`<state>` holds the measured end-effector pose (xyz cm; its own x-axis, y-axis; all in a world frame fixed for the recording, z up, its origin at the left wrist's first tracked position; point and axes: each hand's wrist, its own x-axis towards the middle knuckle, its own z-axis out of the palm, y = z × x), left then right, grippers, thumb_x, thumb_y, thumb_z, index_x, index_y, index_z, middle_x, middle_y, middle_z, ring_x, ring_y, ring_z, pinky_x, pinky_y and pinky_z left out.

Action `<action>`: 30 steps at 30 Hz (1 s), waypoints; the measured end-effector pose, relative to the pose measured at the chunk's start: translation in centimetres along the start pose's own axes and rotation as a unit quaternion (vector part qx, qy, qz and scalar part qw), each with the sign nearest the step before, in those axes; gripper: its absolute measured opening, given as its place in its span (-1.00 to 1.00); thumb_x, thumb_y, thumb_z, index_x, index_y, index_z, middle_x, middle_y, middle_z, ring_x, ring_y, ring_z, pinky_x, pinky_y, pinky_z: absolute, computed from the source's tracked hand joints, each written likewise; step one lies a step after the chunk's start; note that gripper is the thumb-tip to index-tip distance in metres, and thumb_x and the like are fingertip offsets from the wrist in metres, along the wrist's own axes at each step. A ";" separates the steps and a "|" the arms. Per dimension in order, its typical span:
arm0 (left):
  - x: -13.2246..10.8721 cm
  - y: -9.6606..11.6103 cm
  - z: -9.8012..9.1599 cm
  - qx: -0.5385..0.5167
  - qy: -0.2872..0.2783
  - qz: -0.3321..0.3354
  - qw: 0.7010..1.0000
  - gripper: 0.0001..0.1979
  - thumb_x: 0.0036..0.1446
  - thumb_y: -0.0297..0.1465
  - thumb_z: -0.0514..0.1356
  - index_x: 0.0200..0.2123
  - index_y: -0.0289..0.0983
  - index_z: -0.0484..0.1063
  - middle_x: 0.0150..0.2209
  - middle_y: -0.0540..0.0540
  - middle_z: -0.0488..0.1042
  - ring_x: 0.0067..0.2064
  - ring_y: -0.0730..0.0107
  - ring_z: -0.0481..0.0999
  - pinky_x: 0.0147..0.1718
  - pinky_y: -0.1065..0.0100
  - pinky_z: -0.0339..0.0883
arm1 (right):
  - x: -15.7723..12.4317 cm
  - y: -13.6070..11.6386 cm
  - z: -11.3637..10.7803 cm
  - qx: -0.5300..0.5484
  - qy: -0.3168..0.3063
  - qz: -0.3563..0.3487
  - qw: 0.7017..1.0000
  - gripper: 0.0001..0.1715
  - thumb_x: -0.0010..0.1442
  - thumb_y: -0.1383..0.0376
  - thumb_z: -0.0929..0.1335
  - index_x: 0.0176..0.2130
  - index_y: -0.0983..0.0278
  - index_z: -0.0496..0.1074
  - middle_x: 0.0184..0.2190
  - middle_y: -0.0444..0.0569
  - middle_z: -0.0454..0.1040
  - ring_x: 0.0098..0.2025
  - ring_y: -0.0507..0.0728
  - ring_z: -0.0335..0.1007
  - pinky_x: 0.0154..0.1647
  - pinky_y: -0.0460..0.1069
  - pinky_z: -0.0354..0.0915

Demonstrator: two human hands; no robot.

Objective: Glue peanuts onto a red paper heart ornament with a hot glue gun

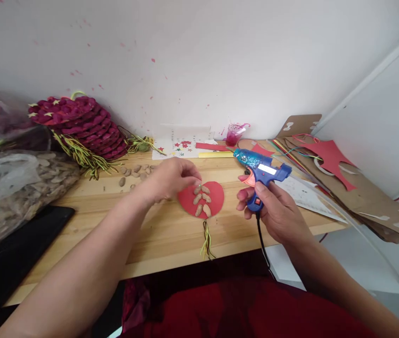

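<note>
My right hand [273, 206] is wrapped round the handle of a blue glue gun [261, 168], its nozzle pointing left and its black cord hanging down. My left hand [176, 176] is closed in a pinch over the upper left edge of a red paper disc [216, 195]; whatever its fingertips hold is too small and covered to make out. Several peanuts in their shells [206, 198] lie in two slanting rows on the disc. From the disc's lower edge a tassel of green, yellow and dark yarn [206, 241] trails toward the table's front edge.
Loose peanuts [123, 180] lie behind my left forearm. At left are a plastic bag of peanuts [47, 183], a black flat object [23, 258] and stacked magenta discs [79, 124]. Star stickers [185, 144], a pink-stained cup [233, 136] and cardboard [371, 202] lie behind and right.
</note>
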<state>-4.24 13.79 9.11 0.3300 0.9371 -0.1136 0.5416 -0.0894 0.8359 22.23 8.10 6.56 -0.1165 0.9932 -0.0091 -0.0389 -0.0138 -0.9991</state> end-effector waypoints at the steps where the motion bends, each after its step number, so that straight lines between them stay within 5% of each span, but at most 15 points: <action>1: 0.1 -0.1 -0.6 0.057 0.010 -0.008 0.998 -0.91 0.10 -0.40 0.32 -0.33 -0.25 0.65 -0.38 -0.04 0.65 -0.31 0.37 0.56 -0.27 0.38 0.34 | -0.2 0.0 -0.3 -0.012 0.001 0.002 1.000 -0.54 0.32 -0.06 0.43 -0.01 0.22 0.49 -0.36 -0.09 0.52 -0.40 0.08 0.49 -0.51 -0.07 0.33; 6: 0.3 -0.1 0.1 0.254 -0.040 -0.047 0.965 -0.84 0.11 -0.40 0.27 -0.30 -0.20 0.69 -0.39 -0.03 0.65 -0.32 0.32 0.53 -0.33 0.35 0.24 | -1.1 0.7 -1.2 -0.162 -0.004 0.004 0.987 -0.56 0.32 -0.04 0.42 -0.36 0.25 0.44 -0.51 -0.14 0.40 -0.47 0.03 0.31 -0.46 -0.05 0.23; 9: 0.3 0.2 1.4 0.313 -0.044 -0.046 0.948 -0.84 0.11 -0.39 0.26 -0.33 -0.21 0.69 -0.38 -0.07 0.64 -0.33 0.28 0.52 -0.35 0.32 0.20 | -1.5 1.0 -1.2 -0.247 -0.015 0.008 0.969 -0.57 0.30 -0.02 0.43 -0.38 0.26 0.45 -0.52 -0.13 0.40 -0.46 0.04 0.27 -0.39 -0.01 0.24; 12: 0.3 0.3 2.1 0.320 -0.045 -0.049 0.945 -0.84 0.14 -0.35 0.25 -0.36 -0.21 0.67 -0.38 -0.07 0.63 -0.34 0.29 0.50 -0.35 0.31 0.19 | -1.7 0.9 -1.1 -0.282 -0.017 0.018 0.959 -0.61 0.28 -0.01 0.42 -0.30 0.27 0.51 -0.50 -0.11 0.43 -0.44 0.09 0.33 -0.36 0.02 0.26; 19: 0.4 0.3 2.5 0.315 -0.058 -0.066 0.945 -0.82 0.13 -0.29 0.25 -0.45 -0.21 0.60 -0.47 -0.04 0.56 -0.43 0.34 0.42 -0.39 0.31 0.16 | -2.6 1.3 -1.2 -0.398 -0.054 0.001 0.916 -0.56 0.31 0.00 0.38 -0.46 0.23 0.44 -0.57 -0.09 0.47 -0.51 0.09 0.30 -0.48 0.01 0.18; 30: 0.4 -0.1 2.3 0.300 -0.052 -0.056 0.951 -0.76 0.10 -0.23 0.25 -0.53 -0.19 0.56 -0.56 -0.03 0.51 -0.49 0.36 0.38 -0.44 0.31 0.12 | -2.9 1.2 -1.0 -0.434 -0.072 -0.066 0.896 -0.73 0.34 0.04 0.39 -0.27 0.14 0.59 -0.40 -0.05 0.62 -0.37 0.20 0.49 -0.36 0.06 0.33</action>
<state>-2.36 13.36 7.76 0.3019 0.9167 -0.2618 0.9113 -0.1968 0.3617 23.53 5.35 5.33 -0.2976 0.9531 0.0550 0.7168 0.2611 -0.6465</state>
